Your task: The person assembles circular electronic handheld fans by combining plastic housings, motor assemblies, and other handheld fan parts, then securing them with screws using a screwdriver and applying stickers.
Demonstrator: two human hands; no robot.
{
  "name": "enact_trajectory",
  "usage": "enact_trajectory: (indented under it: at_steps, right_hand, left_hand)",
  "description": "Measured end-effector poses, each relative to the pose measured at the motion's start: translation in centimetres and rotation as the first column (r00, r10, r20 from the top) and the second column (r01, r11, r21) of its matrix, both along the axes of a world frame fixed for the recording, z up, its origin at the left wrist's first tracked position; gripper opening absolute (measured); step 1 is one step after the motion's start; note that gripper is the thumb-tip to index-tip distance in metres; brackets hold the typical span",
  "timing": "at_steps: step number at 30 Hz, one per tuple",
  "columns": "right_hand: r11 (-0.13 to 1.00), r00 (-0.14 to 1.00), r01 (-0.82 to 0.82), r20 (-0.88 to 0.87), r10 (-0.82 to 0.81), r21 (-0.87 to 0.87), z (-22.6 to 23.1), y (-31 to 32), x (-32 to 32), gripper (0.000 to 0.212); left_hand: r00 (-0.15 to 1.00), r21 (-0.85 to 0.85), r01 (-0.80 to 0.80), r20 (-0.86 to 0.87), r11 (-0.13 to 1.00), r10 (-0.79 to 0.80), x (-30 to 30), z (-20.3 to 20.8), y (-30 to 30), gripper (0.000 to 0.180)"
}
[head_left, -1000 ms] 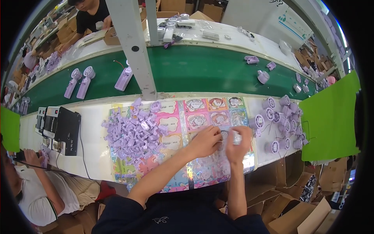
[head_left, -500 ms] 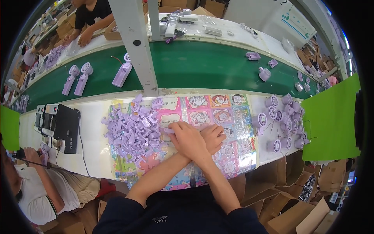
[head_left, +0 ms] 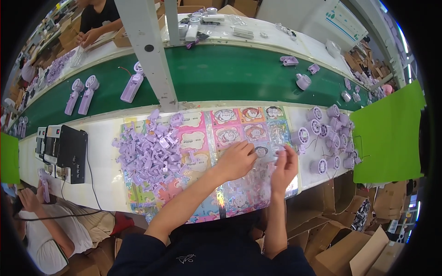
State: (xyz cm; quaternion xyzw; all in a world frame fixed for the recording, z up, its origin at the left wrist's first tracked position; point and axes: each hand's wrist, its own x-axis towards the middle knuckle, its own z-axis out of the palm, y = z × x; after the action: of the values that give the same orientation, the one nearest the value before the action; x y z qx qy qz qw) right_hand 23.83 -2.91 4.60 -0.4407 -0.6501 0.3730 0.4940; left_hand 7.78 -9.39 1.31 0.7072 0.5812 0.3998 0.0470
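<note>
My left hand is over the middle of the colourful printed mat, its fingers curled together. Whatever they may hold is hidden. To the right, my right hand is raised near the mat's right side with thumb and fingers pinched at a small pale piece, too blurred to name. A heap of small light-purple plastic parts covers the left of the mat. One loose purple part lies between that heap and my left hand. Several round purple fan heads with thin wires stand right of the mat.
Behind the mat runs a green conveyor belt carrying purple fan bodies. A white post rises before it. A black machine with a cable stands left, beside a seated co-worker. Green panels and cardboard boxes are right.
My forearms have uncrossed. My right hand has moved from beside the purple heap to the right of my left hand, which has shifted slightly left. The whole view has shifted a little.
</note>
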Motion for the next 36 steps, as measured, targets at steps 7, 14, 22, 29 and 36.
enact_trajectory:
  at_steps: [7, 14, 22, 29, 36]
  right_hand:
    - [1.0, 0.931, -0.021, 0.364, 0.025, -0.017, -2.9, 1.5, 2.9, 0.019]
    - [0.99, 0.865, -0.007, 0.497, -0.065, 0.14, -2.2, 1.0, 1.8, 0.023]
    - [0.981, 0.884, -0.048, 0.465, -0.045, 0.187, -2.5, 1.2, 2.2, 0.024]
    - [0.981, 0.891, -0.042, 0.451, -0.05, 0.19, -2.4, 1.1, 2.1, 0.024]
    - [0.979, 0.902, -0.041, 0.43, -0.05, 0.2, -2.5, 1.1, 2.3, 0.023]
  left_hand:
    - [0.993, 0.037, -0.031, -0.116, 0.999, 0.035, -0.4, -0.3, 0.0, 0.009]
    - [0.991, 0.049, -0.043, -0.125, 0.998, 0.049, -0.3, -0.4, 0.1, 0.009]
    - [0.999, 0.027, -0.041, -0.005, 0.999, 0.041, -0.4, 0.4, 0.2, 0.009]
    - [0.996, -0.015, -0.04, 0.073, 0.999, 0.041, -0.6, 0.3, 0.0, 0.008]
    - [0.995, -0.041, -0.022, 0.101, 0.999, 0.026, -0.6, 0.6, -0.1, 0.005]
